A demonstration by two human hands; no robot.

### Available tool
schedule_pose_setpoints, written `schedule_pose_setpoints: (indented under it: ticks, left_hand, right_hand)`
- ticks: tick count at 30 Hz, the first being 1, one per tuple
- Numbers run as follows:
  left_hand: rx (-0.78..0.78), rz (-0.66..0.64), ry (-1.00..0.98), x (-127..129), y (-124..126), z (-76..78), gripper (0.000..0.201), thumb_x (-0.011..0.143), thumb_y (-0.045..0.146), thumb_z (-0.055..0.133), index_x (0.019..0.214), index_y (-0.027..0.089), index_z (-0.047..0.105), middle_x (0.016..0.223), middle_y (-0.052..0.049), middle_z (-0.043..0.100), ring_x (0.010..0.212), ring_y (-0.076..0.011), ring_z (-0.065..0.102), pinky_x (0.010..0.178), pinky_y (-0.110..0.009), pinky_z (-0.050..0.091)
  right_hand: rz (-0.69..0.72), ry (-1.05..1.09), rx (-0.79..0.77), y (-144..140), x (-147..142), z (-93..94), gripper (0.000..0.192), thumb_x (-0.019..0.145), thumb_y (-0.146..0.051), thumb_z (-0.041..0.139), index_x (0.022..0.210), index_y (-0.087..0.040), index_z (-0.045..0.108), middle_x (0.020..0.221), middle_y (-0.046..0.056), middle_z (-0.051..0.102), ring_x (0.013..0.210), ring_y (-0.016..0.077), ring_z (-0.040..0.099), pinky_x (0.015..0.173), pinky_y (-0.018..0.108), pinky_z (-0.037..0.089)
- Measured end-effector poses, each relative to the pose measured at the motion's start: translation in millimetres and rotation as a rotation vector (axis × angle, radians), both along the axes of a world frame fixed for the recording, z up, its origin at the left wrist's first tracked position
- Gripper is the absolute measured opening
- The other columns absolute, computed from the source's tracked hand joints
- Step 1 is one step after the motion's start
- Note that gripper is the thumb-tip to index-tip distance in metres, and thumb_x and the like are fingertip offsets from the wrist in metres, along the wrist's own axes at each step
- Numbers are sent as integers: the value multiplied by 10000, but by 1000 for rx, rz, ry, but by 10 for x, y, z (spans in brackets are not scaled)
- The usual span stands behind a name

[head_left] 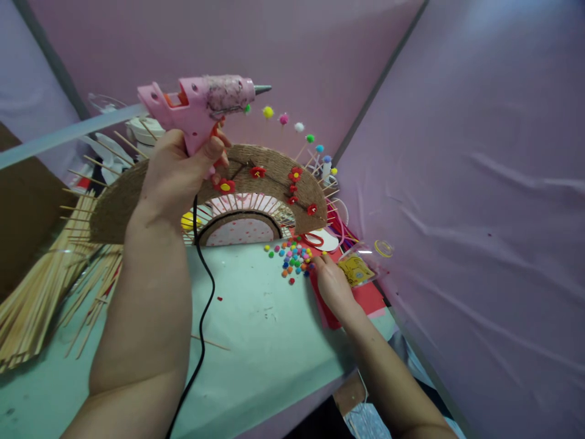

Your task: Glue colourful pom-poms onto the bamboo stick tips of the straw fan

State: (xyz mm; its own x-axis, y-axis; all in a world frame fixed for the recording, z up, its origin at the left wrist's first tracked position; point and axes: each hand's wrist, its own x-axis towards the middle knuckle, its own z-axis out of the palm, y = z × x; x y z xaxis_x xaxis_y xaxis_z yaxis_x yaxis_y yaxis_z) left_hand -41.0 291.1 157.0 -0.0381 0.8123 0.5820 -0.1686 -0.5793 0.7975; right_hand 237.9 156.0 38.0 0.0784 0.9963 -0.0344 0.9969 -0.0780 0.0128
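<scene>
My left hand (183,161) grips a pink hot glue gun (194,113), its metal nozzle pointing right and a long glue stick running out of its back. Behind that wrist stands a half-ring fan (274,161) wrapped in twine, with thin sticks around its edge and red flowers on a brown branch. Coloured pompoms (268,112) tip several sticks along its top and right. At the right edge of a loose pile of small pompoms (297,259), my right hand (333,283) reaches down with fingers closed together. Whatever its fingertips hold is hidden.
A bundle of thin wooden sticks (31,305) lies at the left. The glue gun's black cord (208,305) crosses the table. Red sheets (368,299), red-handled scissors (313,239) and a clear packet (356,270) lie at the right. Pinkish sheeting (479,201) walls the back and right.
</scene>
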Motion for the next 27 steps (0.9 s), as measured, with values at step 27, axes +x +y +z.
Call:
schedule_pose_setpoints:
  ticks: [27]
  left_hand:
    - [-203, -71, -43, -70, -12, 14, 275, 715, 352, 762, 873, 146, 671, 627, 18, 593, 490, -89, 499, 463, -218, 427]
  right_hand:
    - [216, 1365, 619, 409, -384, 1269, 192, 738, -336, 755, 895, -230, 723, 823, 9, 726, 706, 133, 634, 647, 255, 501]
